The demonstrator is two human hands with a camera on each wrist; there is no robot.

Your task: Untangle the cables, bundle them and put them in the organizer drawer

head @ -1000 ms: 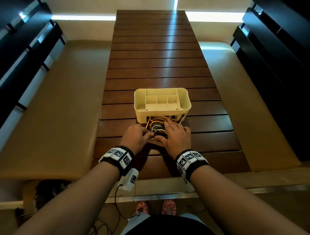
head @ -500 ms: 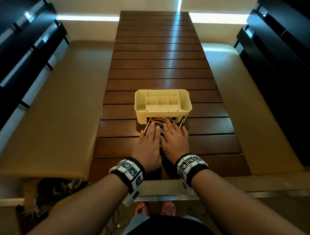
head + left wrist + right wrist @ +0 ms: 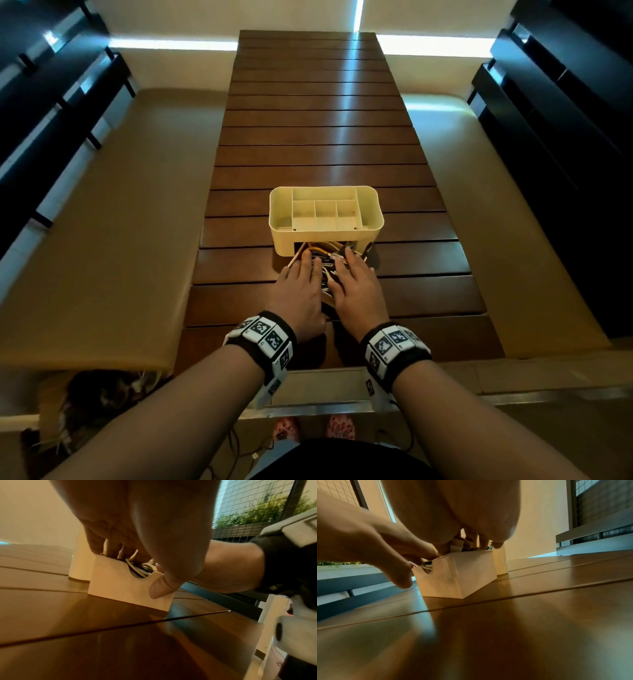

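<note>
A cream organizer (image 3: 274,219) stands on the slatted wooden table (image 3: 318,137). Its drawer (image 3: 120,586) is pulled out toward me and holds a heap of orange, white and black cables (image 3: 324,256). My left hand (image 3: 301,287) and right hand (image 3: 356,287) lie side by side, palms down, on the cables, fingers straight and pointing at the organizer. In the left wrist view the left hand (image 3: 137,527) presses its fingertips into the drawer, and its thumb lies against the drawer's notched front. The right wrist view shows the right hand (image 3: 453,513) over the drawer (image 3: 462,577), with white cables (image 3: 426,566) in the notch.
Tan padded benches (image 3: 102,240) (image 3: 496,222) run along both sides of the table, with dark slatted backs behind them. The table's near edge (image 3: 308,366) is just behind my wrists. Loose cords and a bag (image 3: 96,397) lie on the floor at the lower left.
My left hand has uncurled from the drawer's left side and now lies flat on the cables beside the right. Both hands have shifted a little toward the organizer.
</note>
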